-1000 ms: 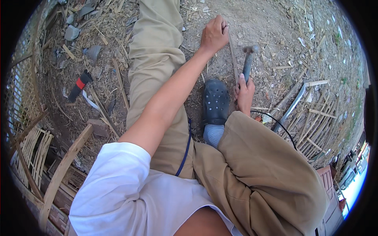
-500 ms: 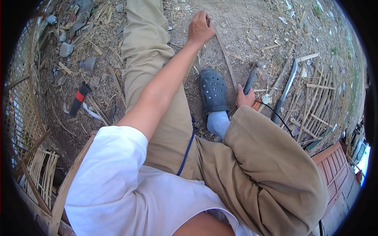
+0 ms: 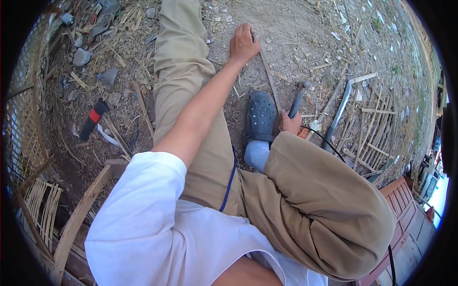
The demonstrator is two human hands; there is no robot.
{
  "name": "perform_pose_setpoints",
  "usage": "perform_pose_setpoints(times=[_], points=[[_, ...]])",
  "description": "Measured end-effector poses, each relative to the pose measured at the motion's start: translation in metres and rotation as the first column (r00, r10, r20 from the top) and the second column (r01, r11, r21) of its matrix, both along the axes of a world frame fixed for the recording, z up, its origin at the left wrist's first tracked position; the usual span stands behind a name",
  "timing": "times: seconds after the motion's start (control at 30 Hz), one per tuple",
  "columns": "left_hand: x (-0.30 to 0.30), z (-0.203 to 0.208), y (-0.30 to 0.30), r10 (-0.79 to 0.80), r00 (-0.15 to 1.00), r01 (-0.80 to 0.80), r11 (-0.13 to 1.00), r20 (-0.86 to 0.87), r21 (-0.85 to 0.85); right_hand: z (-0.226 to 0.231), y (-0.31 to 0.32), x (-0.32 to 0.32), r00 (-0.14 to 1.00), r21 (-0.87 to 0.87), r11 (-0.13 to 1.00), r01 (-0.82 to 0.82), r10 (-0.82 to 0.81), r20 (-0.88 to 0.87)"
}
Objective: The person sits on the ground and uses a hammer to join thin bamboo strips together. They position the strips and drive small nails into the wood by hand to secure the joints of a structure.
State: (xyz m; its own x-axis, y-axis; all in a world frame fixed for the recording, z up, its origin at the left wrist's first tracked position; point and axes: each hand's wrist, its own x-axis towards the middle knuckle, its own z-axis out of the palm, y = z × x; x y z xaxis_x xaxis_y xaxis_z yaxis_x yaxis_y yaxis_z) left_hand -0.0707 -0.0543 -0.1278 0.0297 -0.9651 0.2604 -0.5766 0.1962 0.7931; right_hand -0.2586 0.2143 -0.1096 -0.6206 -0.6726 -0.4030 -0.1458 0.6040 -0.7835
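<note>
My left hand (image 3: 244, 44) is closed on the far end of a thin, flat strip (image 3: 270, 78), pressed low over the dirt ground. The strip runs back toward my right hand (image 3: 290, 123), beside the dark clog (image 3: 260, 114) on my right foot. That right hand grips a hammer (image 3: 297, 100) by its dark handle, with the metal head pointing away from me, close to the ground. The near end of the strip reaches my right fingers; whether they touch it I cannot tell. A black cord (image 3: 329, 143) passes near that hand.
Right of the hammer lie a bent metal bar (image 3: 339, 112) and a slatted wood frame (image 3: 377, 124). On the left are a black tube with a red band (image 3: 94, 118), a grey stone (image 3: 81, 57), wooden boards (image 3: 83, 209) and lattice (image 3: 26, 119). A reddish panel (image 3: 398, 205) stands at right.
The whole view has shifted and turned slightly. Both hands keep their grips, and the hammer and strip stay in nearly the same place on the ground.
</note>
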Motion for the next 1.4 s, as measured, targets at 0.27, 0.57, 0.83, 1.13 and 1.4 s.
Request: perform_pose_setpoints(times=[0.27,0.57,0.83,1.13,1.4], points=[[0.0,-0.003,0.0,-0.012,1.0,0.011,0.997,-0.01,-0.082,-0.018,0.013,-0.02,0.992,-0.135,0.991,-0.022,0.039,0.121],[0.0,0.001,0.0,-0.013,0.998,0.014,1.0,-0.058,0.008,-0.021,0.014,-0.022,0.99,-0.139,0.99,0.013,0.007,0.139],[-0.002,0.004,0.001,-0.032,0.999,0.032,0.999,0.004,-0.038,-0.005,0.008,-0.02,0.963,-0.142,0.99,0.017,0.022,0.269],[0.006,-0.003,0.0,-0.038,0.999,0.041,0.995,0.036,-0.093,0.021,-0.002,-0.005,0.933,-0.049,0.996,0.069,-0.047,0.357],[0.003,0.002,0.0,-0.052,0.999,0.052,0.993,0.004,-0.106,-0.03,0.013,-0.035,0.985,-0.096,0.995,-0.029,0.045,0.167]])
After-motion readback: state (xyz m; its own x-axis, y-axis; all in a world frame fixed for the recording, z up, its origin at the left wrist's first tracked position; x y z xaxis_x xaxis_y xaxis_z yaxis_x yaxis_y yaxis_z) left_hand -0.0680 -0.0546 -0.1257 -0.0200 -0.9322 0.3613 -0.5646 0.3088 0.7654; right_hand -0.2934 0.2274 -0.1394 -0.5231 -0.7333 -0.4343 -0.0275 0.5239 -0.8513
